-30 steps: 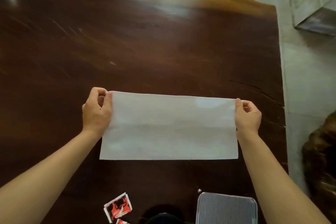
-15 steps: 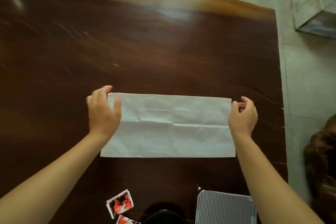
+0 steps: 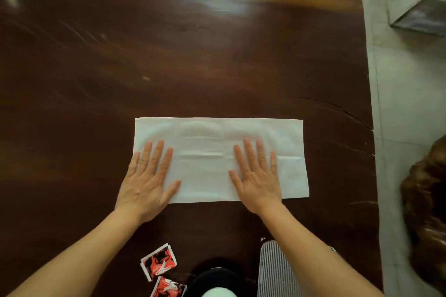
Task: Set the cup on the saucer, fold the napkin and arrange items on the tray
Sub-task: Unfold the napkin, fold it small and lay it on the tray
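Both of your hands lie flat, fingers spread, grasping nothing: left hand (image 3: 149, 176) presses the near-left corner of the white napkin (image 3: 220, 159), half on paper and half on bare wood; right hand (image 3: 257, 176) presses right of centre, fully on the paper. Head view, the only one: napkin sits as a long rectangle, long edges across your line of sight, on the dark wooden table (image 3: 217, 55), well clear of the far edge. Faint crease lines run across it; it looks doubled over, though layers cannot be counted. Near edge of the frame: two red sachets (image 3: 159, 263) left of centre, a ribbed metal tray (image 3: 275, 272) partly under your right forearm, and a dark round object with a pale centre (image 3: 216, 284) between them, possibly cup and saucer, too cropped to tell. Judgement: step in hand is flattening the fold. The paper should be very light, soft and easy to tear or slide on polished wood, so keep one palm as an anchor. For the next fold, pinch the two corners of one short end, thumb under, and carry them across to the other end.
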`<state>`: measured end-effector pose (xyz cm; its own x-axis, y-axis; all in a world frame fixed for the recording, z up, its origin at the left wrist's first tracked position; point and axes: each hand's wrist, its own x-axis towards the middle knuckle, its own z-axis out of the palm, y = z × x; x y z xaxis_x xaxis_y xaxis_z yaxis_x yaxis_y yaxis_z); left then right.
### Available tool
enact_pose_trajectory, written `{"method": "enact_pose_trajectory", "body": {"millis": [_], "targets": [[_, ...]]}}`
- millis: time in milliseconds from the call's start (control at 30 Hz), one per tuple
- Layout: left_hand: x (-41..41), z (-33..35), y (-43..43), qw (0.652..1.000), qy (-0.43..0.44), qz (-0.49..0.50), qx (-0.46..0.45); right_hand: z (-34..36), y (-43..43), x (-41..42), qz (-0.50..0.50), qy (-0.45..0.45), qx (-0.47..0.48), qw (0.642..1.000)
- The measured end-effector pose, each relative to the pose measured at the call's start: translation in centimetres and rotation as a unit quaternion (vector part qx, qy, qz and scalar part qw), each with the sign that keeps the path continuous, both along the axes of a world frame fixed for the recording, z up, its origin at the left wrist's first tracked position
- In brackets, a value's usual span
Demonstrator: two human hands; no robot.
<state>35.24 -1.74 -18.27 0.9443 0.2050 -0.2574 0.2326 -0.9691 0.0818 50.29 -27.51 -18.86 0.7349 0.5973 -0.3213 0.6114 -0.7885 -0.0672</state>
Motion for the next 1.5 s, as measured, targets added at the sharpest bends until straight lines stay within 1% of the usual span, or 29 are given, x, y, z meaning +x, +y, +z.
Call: {"method": "enact_pose_trajectory", "body": {"millis": [100,167,267,367,433,533,633,733,767,833,867,967,1000,1067,1100,1133,1167,1200,1233,1267,1300,1367,1433,1500], "targets": [[-0.5,-0.2,0.7,1.000,0.000,-0.007,0.005,0.1,-5.1,3.5,-0.104,-0.023,-0.033,0.994],[-0.4,-0.3,0.7,1.000,0.001,-0.006,0.005,0.3,-7.1,5.0,-0.143,-0.014,-0.036,0.989],[-0.1,-0.1,0.1,1.000,0.005,0.003,0.002,0.8,-7.8,6.4,-0.143,0.017,-0.032,0.989],[0.6,0.6,-1.5,0.999,0.010,0.042,-0.017,1.7,-7.2,9.9,-0.155,0.042,-0.063,0.985],[0.9,1.0,-3.3,0.997,0.021,0.060,-0.039,2.7,-6.2,12.9,-0.225,0.064,-0.090,0.968],[0.4,1.7,-6.8,0.996,0.037,0.063,-0.056,4.4,-4.4,15.3,-0.382,0.099,-0.083,0.915],[-0.4,2.4,-8.9,0.995,0.041,0.045,-0.073,5.7,-3.6,15.4,-0.433,0.079,-0.073,0.895],[-1.0,3.2,-8.8,0.996,0.054,0.022,-0.064,7.2,-3.7,15.5,-0.483,0.105,-0.031,0.869],[-1.1,3.3,-8.5,0.997,0.054,0.015,-0.061,7.9,-3.7,15.6,-0.476,0.117,-0.044,0.870],[-1.3,3.8,-7.8,0.997,0.057,-0.001,-0.060,9.1,-3.8,15.5,-0.437,0.121,-0.074,0.888],[-1.3,4.1,-7.5,0.997,0.057,-0.011,-0.057,9.7,-3.7,15.5,-0.417,0.115,-0.068,0.899],[-1.3,5.1,-7.0,0.996,0.072,-0.035,-0.049,11.5,-2.5,15.6,-0.372,0.102,-0.007,0.923],[-1.2,5.4,-6.9,0.995,0.079,-0.036,-0.047,11.9,-1.9,15.4,-0.350,0.078,-0.018,0.933],[-0.5,6.0,-6.8,0.995,0.077,-0.041,-0.040,12.4,-1.1,14.4,-0.301,-0.024,-0.068,0.951],[0.1,6.3,-6.7,0.996,0.070,-0.048,-0.033,12.4,-0.9,13.7,-0.287,-0.062,-0.048,0.955],[1.1,6.4,-6.6,0.996,0.060,-0.058,-0.029,12.2,-0.7,12.7,-0.287,-0.058,0.005,0.956],[2.2,6.4,-6.5,0.996,0.043,-0.070,-0.032,11.8,-0.6,11.5,-0.299,-0.012,0.067,0.952],[3.6,6.3,-6.3,0.996,0.019,-0.083,-0.037,11.1,-0.4,9.8,-0.311,0.048,0.105,0.943],[5.1,6.3,-6.1,0.995,0.001,-0.094,-0.045,10.2,-0.3,7.8,-0.317,0.100,0.118,0.936],[6.7,6.2,-6.0,0.994,-0.014,-0.100,-0.050,9.2,-0.3,5.5,-0.319,0.130,0.118,0.931],[8.3,6.0,-5.8,0.993,-0.027,-0.104,-0.053,8.3,-0.3,3.2,-0.320,0.138,0.118,0.930],[11.4,6.0,-5.6,0.990,-0.042,-0.112,-0.073,6.7,-0.5,-0.7,-0.339,0.119,0.137,0.923],[14.2,5.7,-5.7,0.988,-0.055,-0.113,-0.091,5.5,-0.6,-2.7,-0.367,0.104,0.159,0.911],[16.3,5.3,-5.6,0.990,-0.028,-0.119,-0.073,4.9,-0.8,-3.3,-0.396,0.096,0.183,0.895]]}}
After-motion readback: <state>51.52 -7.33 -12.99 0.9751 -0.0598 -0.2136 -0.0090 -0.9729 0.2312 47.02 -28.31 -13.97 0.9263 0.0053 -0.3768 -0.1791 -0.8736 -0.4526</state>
